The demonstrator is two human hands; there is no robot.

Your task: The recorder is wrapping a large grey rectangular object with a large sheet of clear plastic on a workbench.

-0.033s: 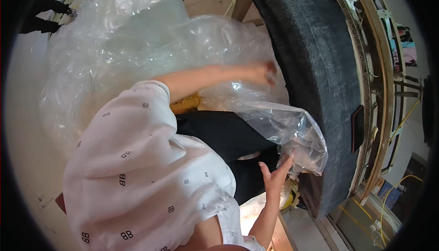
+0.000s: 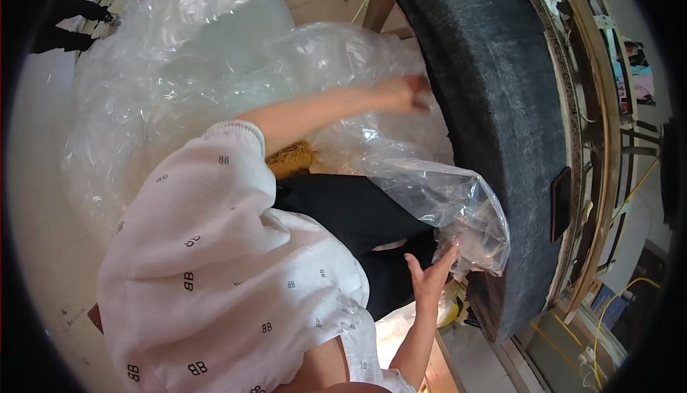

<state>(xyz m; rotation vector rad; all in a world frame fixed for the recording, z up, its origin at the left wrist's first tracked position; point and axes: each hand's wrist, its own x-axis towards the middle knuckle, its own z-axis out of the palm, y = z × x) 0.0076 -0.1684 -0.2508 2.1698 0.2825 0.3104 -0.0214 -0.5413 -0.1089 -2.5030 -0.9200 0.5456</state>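
My left hand (image 2: 409, 94) is blurred beside the near edge of a dark, cloth-covered table (image 2: 501, 107), over clear plastic film. Its fingers look bent, but whether anything is between them cannot be made out. My right hand (image 2: 433, 276) has its thumb spread apart from the fingers. Those fingertips touch the crumpled end of a clear plastic sheet or bag (image 2: 472, 214), which lies over my black-clad lap (image 2: 351, 203) and against the table edge. A large heap of the same clear film (image 2: 193, 85) spreads out on my left side.
A dark flat phone-like object (image 2: 560, 203) lies on the table. Beyond it runs a wooden frame (image 2: 608, 128) with yellow cables (image 2: 601, 321) nearby. A brown fuzzy cushion (image 2: 292, 160) shows under my left arm. At the upper left are another person's dark-clothed legs (image 2: 68, 24).
My left hand has shifted slightly up in the picture, along the table edge. The right hand and the plastic under it stay nearly in place.
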